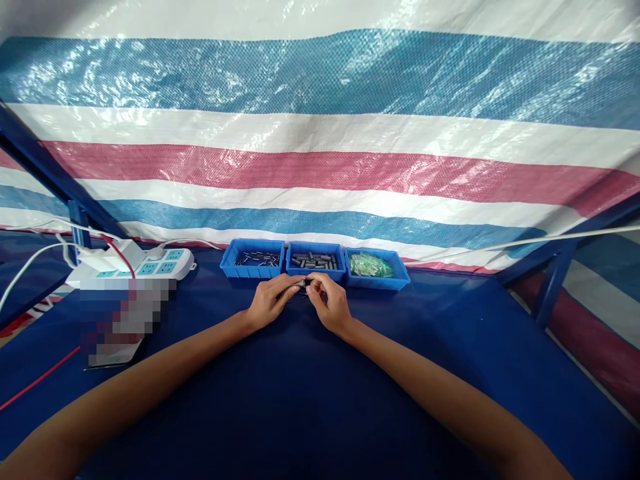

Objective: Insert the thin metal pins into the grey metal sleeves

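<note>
My left hand point(273, 300) and my right hand point(330, 303) meet above the blue table, just in front of the middle bin. The fingers of both are closed in a pinch. Between the fingertips shows a small dark piece point(307, 283) with a lighter greyish part at the left fingers; its exact kind is too small to tell. Behind the hands stand three blue plastic bins: the left bin point(253, 271) has thin dark pin-like pieces, the middle bin point(325, 275) short dark grey cylinders, and the right bin point(377, 283) clear greenish plastic pieces.
A white power strip point(173, 267) with plugs and cables lies at the left, beside a pixelated flat object point(120, 327). A red cable point(43, 377) crosses the table's left side. Striped sheeting point(320, 167) hangs behind, with blue frame bars point(555, 280) at both sides.
</note>
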Tool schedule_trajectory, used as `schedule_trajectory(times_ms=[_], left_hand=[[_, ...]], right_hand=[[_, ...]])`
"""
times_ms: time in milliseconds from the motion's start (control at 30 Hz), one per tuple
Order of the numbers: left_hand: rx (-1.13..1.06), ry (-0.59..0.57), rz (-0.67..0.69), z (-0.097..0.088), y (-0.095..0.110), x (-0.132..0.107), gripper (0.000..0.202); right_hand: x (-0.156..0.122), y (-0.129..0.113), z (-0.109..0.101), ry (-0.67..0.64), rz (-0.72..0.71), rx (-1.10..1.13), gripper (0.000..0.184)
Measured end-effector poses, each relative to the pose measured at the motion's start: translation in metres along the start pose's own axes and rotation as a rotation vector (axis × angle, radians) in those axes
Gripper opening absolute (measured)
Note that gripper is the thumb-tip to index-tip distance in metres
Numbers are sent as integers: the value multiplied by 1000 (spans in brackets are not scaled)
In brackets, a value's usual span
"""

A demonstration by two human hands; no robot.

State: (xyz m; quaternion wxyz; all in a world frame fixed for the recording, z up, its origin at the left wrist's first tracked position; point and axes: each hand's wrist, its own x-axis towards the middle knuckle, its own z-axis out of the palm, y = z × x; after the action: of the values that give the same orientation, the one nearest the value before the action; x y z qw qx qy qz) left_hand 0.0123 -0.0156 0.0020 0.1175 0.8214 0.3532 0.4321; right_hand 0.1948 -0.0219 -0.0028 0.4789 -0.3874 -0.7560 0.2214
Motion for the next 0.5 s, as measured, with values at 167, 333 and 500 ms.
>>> schedule_trajectory(times_ms=[167,333,500], left_hand=[[1,-5,-34,0,-2,0,34],[13,-101,-65,1,-3,1,43],[-34,-185,-23,2,-6,1,45]], right_hand=[[-1,1,2,-37,-29,-34,21],[0,0,1,-73,-56,-58,16],[1,-1,-1,-143,-39,-28,15]])
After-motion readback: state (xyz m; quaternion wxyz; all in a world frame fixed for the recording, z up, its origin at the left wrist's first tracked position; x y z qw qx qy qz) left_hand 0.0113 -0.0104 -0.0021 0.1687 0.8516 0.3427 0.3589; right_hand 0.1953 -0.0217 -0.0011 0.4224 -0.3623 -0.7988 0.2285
